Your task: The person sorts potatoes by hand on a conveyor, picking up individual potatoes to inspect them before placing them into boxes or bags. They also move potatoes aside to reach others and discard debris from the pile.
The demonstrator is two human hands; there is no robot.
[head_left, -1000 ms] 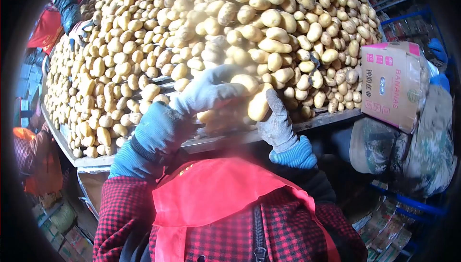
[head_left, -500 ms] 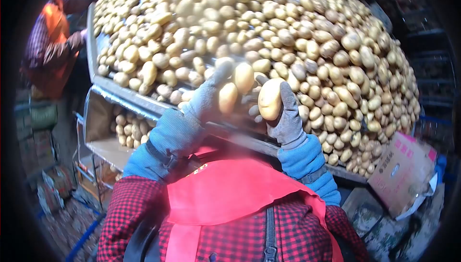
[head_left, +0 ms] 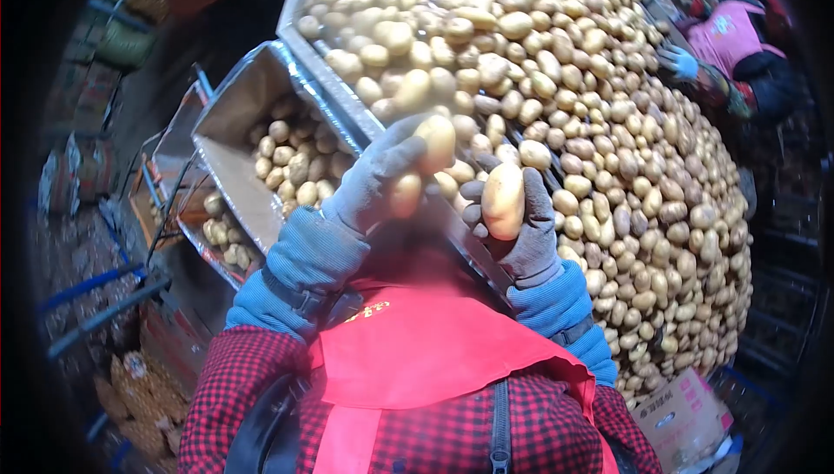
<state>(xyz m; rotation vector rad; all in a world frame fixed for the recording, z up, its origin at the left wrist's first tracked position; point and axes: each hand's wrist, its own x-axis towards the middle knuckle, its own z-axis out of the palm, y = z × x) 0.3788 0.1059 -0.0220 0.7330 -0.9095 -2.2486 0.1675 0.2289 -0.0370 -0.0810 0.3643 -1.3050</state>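
Note:
Both of my hands wear grey gloves and blue sleeve covers, close together over the near edge of a big heap of potatoes (head_left: pixel 625 187). In my left hand (head_left: pixel 375 177) are two potatoes, a pale upper potato (head_left: pixel 437 144) and a lower potato (head_left: pixel 405 195) partly hidden by the glove and blurred. My right hand (head_left: pixel 532 235) is closed round a smooth yellow potato (head_left: pixel 503 203), held upright between thumb and fingers. Loose potatoes lie just beyond both hands on the table, whose metal rim (head_left: pixel 326 83) runs along the left side.
Left of the table stands a foil-edged open carton (head_left: pixel 234 148) part-filled with potatoes, with a second potato carton (head_left: pixel 228 235) below it. Blue metal bars (head_left: pixel 109 318) and net sacks (head_left: pixel 143 404) are lower left. A printed cardboard box (head_left: pixel 682 422) lies lower right. Another person (head_left: pixel 730 39) works across the heap.
My view has swung left, bringing more of the cartons into sight. The potatoes stay in both hands, and the left hand's upper potato sits closer to its fingers. A person in pink now shows at right.

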